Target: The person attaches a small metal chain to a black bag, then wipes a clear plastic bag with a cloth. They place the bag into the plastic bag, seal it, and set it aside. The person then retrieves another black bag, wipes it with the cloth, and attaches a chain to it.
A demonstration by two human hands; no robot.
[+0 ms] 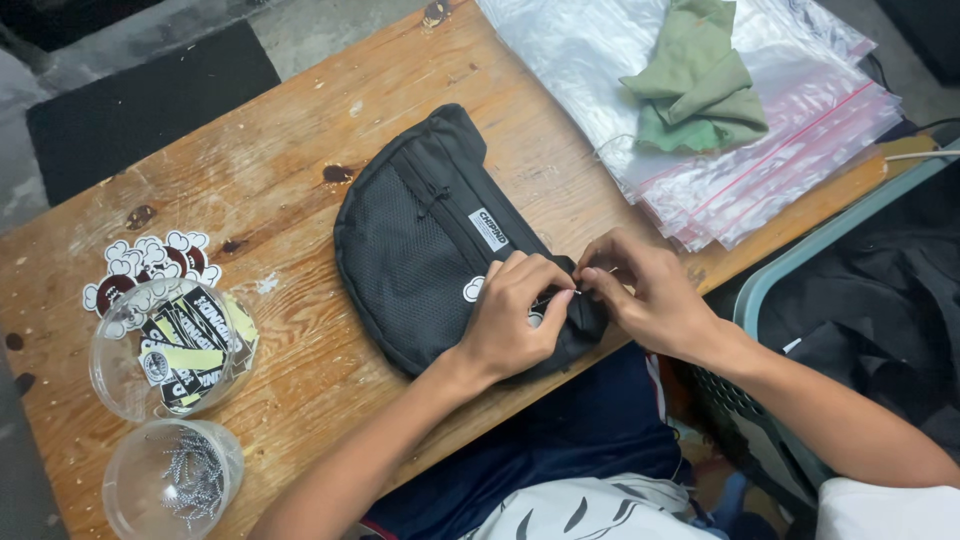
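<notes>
Working at the near edge of the worn wooden table (300, 170), the person is pinching something thin and metallic, maybe a small chain or pin, at the end of the black fabric waist bag with mesh front (430, 240). The bag is lying flat in the middle of the table, and both hands are meeting at its 4 o'clock corner. The left hand (515, 320) is curled closed, its fingertips gripping the thin metal piece against the bag; the right hand (645, 290) is also closed in a pinch on the other end of this piece, which is too small to name exactly. I judge that the step in hand is fixing this small part to the bag, and the next move is asking for steady, fine fingers, because the part is tiny. At 9 o'clock from the bag, a clear round plastic tub of printed stickers (170, 345) is standing, and at 8 o'clock a second clear tub of small metal chains (175, 480). At 1 o'clock, a stack of clear zip plastic bags (760, 150) is carrying a folded green cloth (700, 85).
</notes>
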